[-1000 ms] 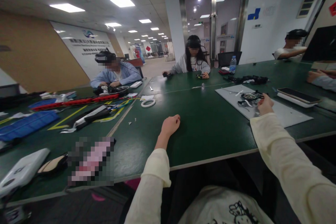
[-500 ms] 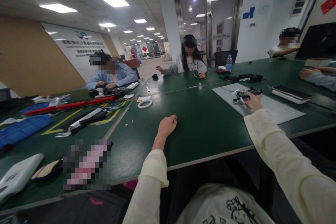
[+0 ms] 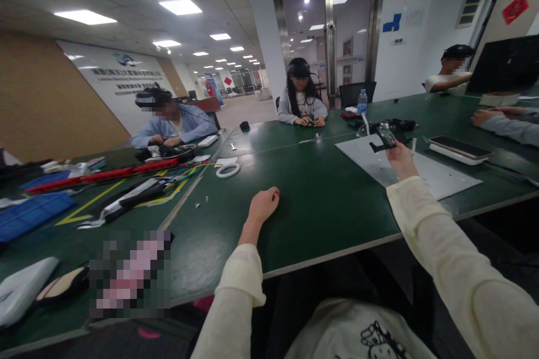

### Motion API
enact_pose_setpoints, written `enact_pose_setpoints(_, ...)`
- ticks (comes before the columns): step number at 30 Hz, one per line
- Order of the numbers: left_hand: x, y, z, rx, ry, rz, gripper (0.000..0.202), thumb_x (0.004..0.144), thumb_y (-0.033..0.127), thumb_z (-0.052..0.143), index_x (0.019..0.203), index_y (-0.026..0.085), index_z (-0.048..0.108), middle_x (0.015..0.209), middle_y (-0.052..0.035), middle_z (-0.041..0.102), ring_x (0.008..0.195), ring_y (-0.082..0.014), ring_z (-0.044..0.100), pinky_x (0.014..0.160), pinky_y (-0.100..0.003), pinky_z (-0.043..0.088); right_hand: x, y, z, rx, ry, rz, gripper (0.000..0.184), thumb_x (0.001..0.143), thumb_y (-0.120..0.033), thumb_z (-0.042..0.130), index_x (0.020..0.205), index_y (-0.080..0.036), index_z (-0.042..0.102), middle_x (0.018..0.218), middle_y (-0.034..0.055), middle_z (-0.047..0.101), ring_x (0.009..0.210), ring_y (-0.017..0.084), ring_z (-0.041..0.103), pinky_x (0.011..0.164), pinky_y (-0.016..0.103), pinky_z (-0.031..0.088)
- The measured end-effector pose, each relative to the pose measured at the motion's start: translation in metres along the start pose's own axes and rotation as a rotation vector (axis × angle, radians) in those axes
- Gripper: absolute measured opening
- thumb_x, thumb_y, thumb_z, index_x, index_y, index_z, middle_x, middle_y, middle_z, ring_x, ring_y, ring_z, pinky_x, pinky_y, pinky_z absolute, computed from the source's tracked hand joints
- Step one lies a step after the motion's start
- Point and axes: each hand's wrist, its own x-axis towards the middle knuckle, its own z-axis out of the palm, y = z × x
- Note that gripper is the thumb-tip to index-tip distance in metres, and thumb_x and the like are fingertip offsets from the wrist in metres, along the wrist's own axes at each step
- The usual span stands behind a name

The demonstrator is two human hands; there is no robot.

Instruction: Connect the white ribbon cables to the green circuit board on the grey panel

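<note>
My right hand (image 3: 400,158) grips a small black device with a circuit board (image 3: 386,136). It is raised and tilted over a light grey board (image 3: 442,182) lying on the green table. A white strip (image 3: 365,124) sticks up at the device's left side, though I cannot tell if it is attached. My left hand (image 3: 264,205) rests on the table (image 3: 320,213) in a loose fist, with nothing seen in it. Behind the device lies a tangle of black gear (image 3: 402,124).
A phone on a white case (image 3: 461,148) lies right of the grey board. Left of my left hand are a white tape roll (image 3: 228,170), a small wrench (image 3: 233,146) and a blue tray (image 3: 33,216). A bottle (image 3: 361,102) stands at the back. Several people sit around the table.
My right hand has lifted and tipped the black device up from the grey board, turning its circuit board toward me. My left hand stays put on the table. The view has shifted slightly.
</note>
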Motion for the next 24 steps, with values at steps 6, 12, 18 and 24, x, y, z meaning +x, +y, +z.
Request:
enact_pose_setpoints(6, 0.002, -0.003, -0.001, -0.005, -0.009, 0.003, 0.029, 0.092, 0.027, 0.037, 0.098, 0.025, 0.065, 0.086, -0.0044, 0.071, 0.078, -0.0193, 0.066, 0.071, -0.027, 0.044, -0.033, -0.005, 0.039, 0.022, -0.144, 0.112, 0.011, 0.088, -0.009, 0.052, 0.089, -0.016, 0.06, 0.076, -0.0004, 0.069, 0.069, 0.007, 0.066, 0.063, 0.013, 0.055)
enact_pose_setpoints(12, 0.001, -0.005, -0.001, 0.014, 0.079, -0.102, 0.029, 0.092, 0.029, 0.037, 0.101, 0.025, 0.064, 0.086, -0.0063, 0.072, 0.076, -0.0211, 0.066, 0.066, -0.028, 0.043, -0.092, 0.041, 0.082, -0.319, -0.244, 0.466, 0.012, 0.089, -0.01, 0.052, 0.095, -0.016, 0.059, 0.061, -0.0017, 0.065, 0.05, 0.009, 0.061, 0.045, 0.014, 0.051)
enact_pose_setpoints(18, 0.002, -0.014, 0.0, -0.159, 0.357, -0.382, 0.033, 0.094, 0.033, 0.035, 0.105, 0.022, 0.064, 0.092, -0.0078, 0.071, 0.083, -0.0206, 0.066, 0.071, -0.028, 0.044, -0.151, 0.101, 0.119, -0.371, -0.511, 0.742, 0.011, 0.088, -0.005, 0.053, 0.091, -0.014, 0.057, 0.064, -0.0004, 0.066, 0.05, 0.009, 0.062, 0.047, 0.015, 0.051)
enact_pose_setpoints(24, 0.007, -0.026, 0.008, -0.421, 0.381, -0.399, 0.05, 0.096, 0.041, 0.025, 0.101, 0.015, 0.068, 0.102, -0.0129, 0.069, 0.099, -0.0229, 0.062, 0.089, -0.033, 0.047, -0.176, 0.138, 0.109, -0.451, -0.598, 0.823, 0.019, 0.084, -0.002, 0.057, 0.098, -0.015, 0.054, 0.072, -0.0002, 0.067, 0.06, 0.011, 0.066, 0.056, 0.02, 0.057)
